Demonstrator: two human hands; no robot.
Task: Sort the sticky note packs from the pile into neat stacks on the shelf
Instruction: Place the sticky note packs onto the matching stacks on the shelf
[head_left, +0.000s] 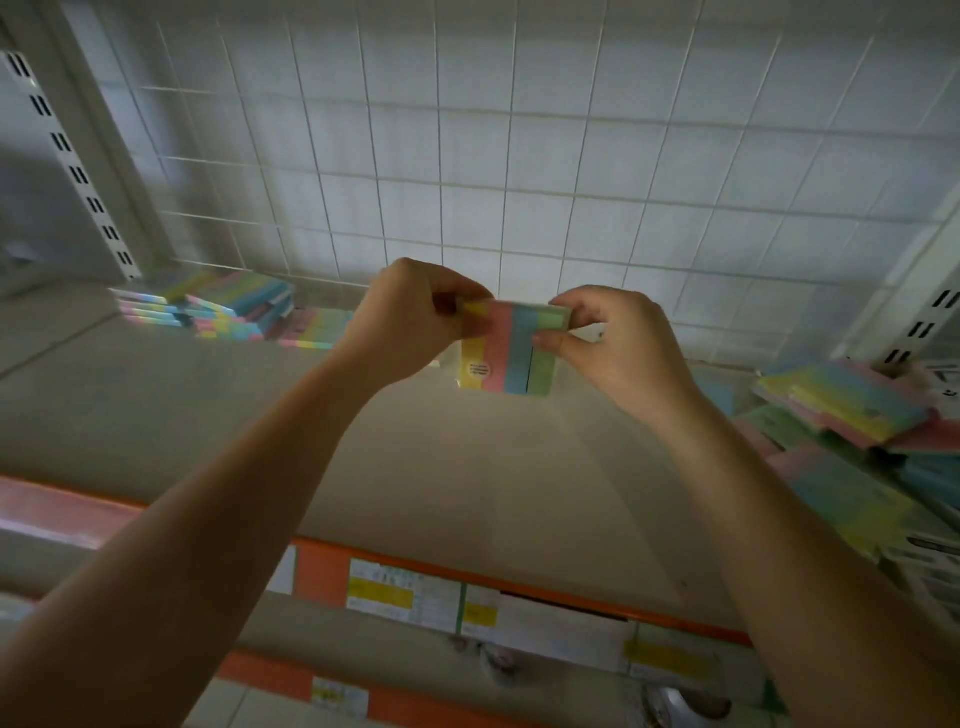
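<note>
Above the middle of the shelf board (467, 467) I hold up a sticky note pack (506, 351) with yellow, pink, blue and green stripes. My left hand (405, 322) pinches its upper left corner. My right hand (613, 343) pinches its upper right edge between thumb and fingers. At the back left lie stacks of striped packs (228, 306), some leaning and uneven. A loose pile of packs (841, 426) fills the right end of the shelf, tilted at mixed angles.
A white wire grid panel (519, 156) forms the back wall. Slotted white uprights (72, 166) stand at both sides. An orange front rail with price labels (405, 592) runs along the shelf edge, with a lower shelf beneath.
</note>
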